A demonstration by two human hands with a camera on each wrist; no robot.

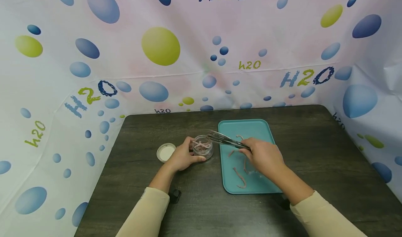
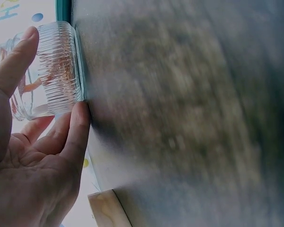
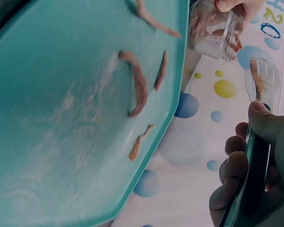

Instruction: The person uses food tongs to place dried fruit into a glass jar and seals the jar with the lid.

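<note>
My left hand holds a small clear glass jar on the table, thumb on one side and fingers on the other. Several pinkish, worm-like strips lie inside it. In my right hand I grip tongs with dark handles and clear slotted heads, their tips reaching over the jar's mouth in the head view. The right wrist view shows a brownish-pink strip at the tongs' heads. Beside the jar, a turquoise tray carries several more strips, thin and curved.
A round pale lid lies on the dark wooden table, left of the jar and beside my left hand. Behind the table hangs a white sheet printed with blue and green ovals. Whitish smears mark the tray's surface.
</note>
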